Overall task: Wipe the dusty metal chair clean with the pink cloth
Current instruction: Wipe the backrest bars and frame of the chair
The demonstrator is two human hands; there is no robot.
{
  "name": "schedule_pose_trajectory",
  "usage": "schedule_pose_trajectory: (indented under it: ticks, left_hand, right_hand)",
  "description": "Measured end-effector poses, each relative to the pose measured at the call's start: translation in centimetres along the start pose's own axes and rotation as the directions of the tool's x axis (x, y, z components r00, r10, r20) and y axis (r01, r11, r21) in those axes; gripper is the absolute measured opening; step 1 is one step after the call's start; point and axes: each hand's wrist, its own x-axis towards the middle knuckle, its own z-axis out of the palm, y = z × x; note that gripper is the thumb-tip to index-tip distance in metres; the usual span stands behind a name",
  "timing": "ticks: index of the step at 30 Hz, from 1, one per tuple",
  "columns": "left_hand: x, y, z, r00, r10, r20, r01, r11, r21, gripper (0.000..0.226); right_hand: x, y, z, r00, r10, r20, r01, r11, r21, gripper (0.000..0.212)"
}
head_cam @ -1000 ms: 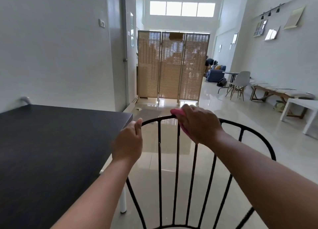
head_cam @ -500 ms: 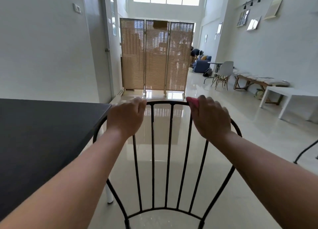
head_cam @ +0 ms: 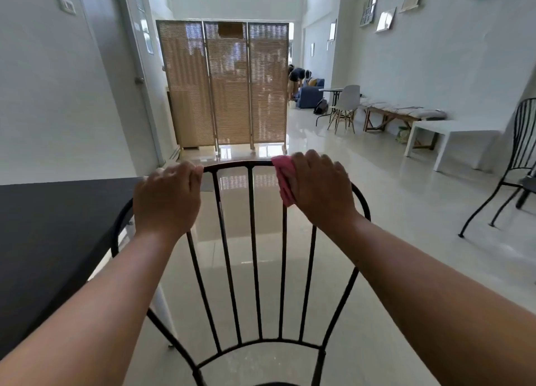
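One bare chair rail (head_cam: 237,164) span between left hand (head_cam: 166,197) and pink cloth (head_cam: 285,181).

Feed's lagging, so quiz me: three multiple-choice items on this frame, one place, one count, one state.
1. Where is the pink cloth? A on the chair top rail, under the right hand; B on the floor; C on the table.
2. How many panels has the folding screen? A two; B three; C four.
3. What is the left hand doing? A hanging free; B holding the cloth; C gripping the top rail.
Answers: 1 A, pink shows beside its fingers on the rail; 2 B, three slatted panels stand together; 3 C, its fingers curl over the rail.
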Motion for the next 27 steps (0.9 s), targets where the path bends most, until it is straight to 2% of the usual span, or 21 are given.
schedule_pose_trajectory:
  ticks: [2, 4, 7, 9, 10, 12, 14, 17, 19, 22, 27]
  left_hand:
    - [-0.1, 0.1, 0.0, 1.0, 0.0, -0.006, 0.0, 1.0, 0.009, 0.043]
    - [-0.1, 0.3, -0.2, 1.0, -0.008, -0.003, 0.008, 1.0, 0.017, 0.042]
    - [-0.1, 0.5, -0.4, 1.0, -0.021, 0.009, 0.021, 0.999, 0.03, 0.04]
    - [-0.1, 0.6, -0.3, 1.0, -0.026, 0.014, 0.026, 0.999, 0.025, 0.04]
    - [0.0, 0.5, -0.2, 1.0, -0.028, 0.011, 0.028, 0.999, 0.025, 0.04]
    - [0.0, 0.3, 0.0, 1.0, -0.025, 0.009, 0.025, 0.999, 0.029, 0.042]
    - [0.0, 0.1, 0.0, 1.0, -0.015, 0.013, 0.015, 1.0, 0.024, 0.044]
    - [-0.1, 0.0, -0.3, 1.0, 0.013, -0.003, -0.013, 1.0, 0.014, 0.041]
    - [-0.1, 0.1, -0.4, 1.0, 0.016, 0.011, -0.016, 1.0, 0.015, 0.042]
    - [-0.1, 0.1, -0.5, 0.999, 0.01, 0.039, -0.01, 1.0, 0.0, 0.042]
    - [-0.1, 0.1, -0.3, 0.999, 0.019, 0.027, -0.02, 1.0, 0.017, 0.041]
  right_hand:
    - [-2.3, 2.5, 0.1, 0.995, 0.102, -0.004, -0.102, 0.994, 0.035, 0.038]
    - [-4.0, 3.5, 0.2, 0.978, 0.206, 0.01, -0.205, 0.965, 0.162, 0.04]
    - [-4.2, 2.8, -0.2, 0.924, 0.38, 0.049, -0.375, 0.87, 0.321, 0.048]
    - [-2.8, 1.3, -0.8, 0.898, 0.439, 0.01, -0.425, 0.864, 0.269, 0.052]
    - [-1.8, 0.2, -1.0, 0.92, 0.392, -0.014, -0.381, 0.903, 0.2, 0.052]
    - [0.2, -2.7, -1.0, 0.98, 0.197, -0.009, -0.194, 0.974, 0.117, 0.05]
    - [2.1, -6.4, -0.6, 0.999, 0.025, 0.034, -0.03, 0.988, 0.153, 0.05]
    - [3.5, -10.7, 0.1, 0.996, -0.093, 0.008, 0.089, 0.965, 0.247, 0.048]
    - [3.8, -10.3, 0.5, 0.994, -0.094, -0.051, 0.104, 0.962, 0.253, 0.044]
    - [3.2, -6.5, 0.8, 0.993, -0.055, -0.102, 0.071, 0.983, 0.169, 0.046]
    - [-0.7, 0.3, -0.2, 0.989, 0.117, -0.094, -0.105, 0.987, 0.118, 0.046]
